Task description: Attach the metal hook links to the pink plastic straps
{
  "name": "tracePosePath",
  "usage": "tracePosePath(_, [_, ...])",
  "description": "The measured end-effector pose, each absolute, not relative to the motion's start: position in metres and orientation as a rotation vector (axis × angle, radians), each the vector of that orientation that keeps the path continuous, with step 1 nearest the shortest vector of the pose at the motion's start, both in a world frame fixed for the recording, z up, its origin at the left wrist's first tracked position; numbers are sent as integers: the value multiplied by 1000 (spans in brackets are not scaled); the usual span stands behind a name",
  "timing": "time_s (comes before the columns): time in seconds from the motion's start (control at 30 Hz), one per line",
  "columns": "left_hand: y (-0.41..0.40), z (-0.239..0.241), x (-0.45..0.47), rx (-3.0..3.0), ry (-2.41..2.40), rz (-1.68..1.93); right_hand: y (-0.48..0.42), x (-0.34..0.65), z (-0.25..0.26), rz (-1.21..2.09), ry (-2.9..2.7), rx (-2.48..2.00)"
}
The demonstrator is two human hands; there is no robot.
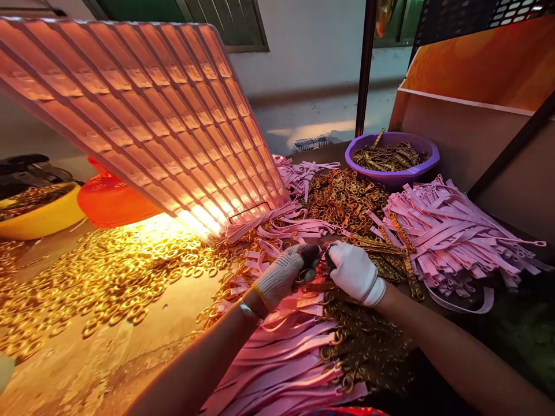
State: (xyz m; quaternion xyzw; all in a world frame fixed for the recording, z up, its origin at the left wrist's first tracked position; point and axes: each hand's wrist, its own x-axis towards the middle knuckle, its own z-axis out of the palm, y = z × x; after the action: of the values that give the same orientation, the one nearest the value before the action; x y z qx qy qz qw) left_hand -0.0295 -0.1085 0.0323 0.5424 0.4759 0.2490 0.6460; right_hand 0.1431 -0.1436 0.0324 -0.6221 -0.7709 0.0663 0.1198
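My left hand (pixel 284 271), in a dotted knit glove, is closed around a dark object (pixel 310 254) whose kind I cannot make out. Close beside it, my right hand (pixel 353 268) in a white glove has its fingers curled in a pinch, with a dark bit showing at the fingertips. The two hands nearly meet. Below them lie pink straps (pixel 281 346) in a row, gold rings at their right ends. Dark gold chains (pixel 368 341) spread out from those rings, under my right forearm. What the fingertips grip is mostly hidden.
Loose gold rings (pixel 130 277) cover the table's left side under a bright lamp glow. A ribbed translucent panel (pixel 165 115) leans over them, near a red basin (pixel 113 199) and yellow basin (pixel 47 216). More pink straps (pixel 459 231) and a purple basin (pixel 392 173) of chains stand right.
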Motion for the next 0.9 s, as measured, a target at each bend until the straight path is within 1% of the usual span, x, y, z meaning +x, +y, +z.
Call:
tracePosePath(0.13, [-115, 26, -29, 1414, 1117, 563, -150, 139, 36, 85, -2372, -1849])
tracePosePath(0.23, [-116, 15, -28, 1732, 1059, 667, -151, 140, 33, 49, -2377, -1895])
tracePosePath(0.3, [-117, 9, -28, 1844, 1012, 712, -151, 141, 34, 68, -2375, -1898])
tracePosePath(0.4, [-121, 5, -31, 1714, 1071, 661, -151, 143, 42, 146, -2413, -1818])
tracePosePath(0.47, [-124, 5, -34, 1588, 1136, 655, -151, 144, 48, 274, -2476, -1761])
tracePosePath(0.57, [-130, 2, -37, 1573, 1146, 687, -152, 142, 51, 430, -2485, -1873])
tracePosePath(0.67, [-135, -4, -37, 1600, 1129, 687, -154, 138, 47, 403, -2463, -1960])
tracePosePath(0.8, [-135, -7, -33, 1600, 1120, 685, -156, 135, 40, 361, -2534, -1881])
tracePosePath(0.9, [-126, 2, -36, 1731, 1089, 624, -156, 133, 37, 340, -2562, -1862])
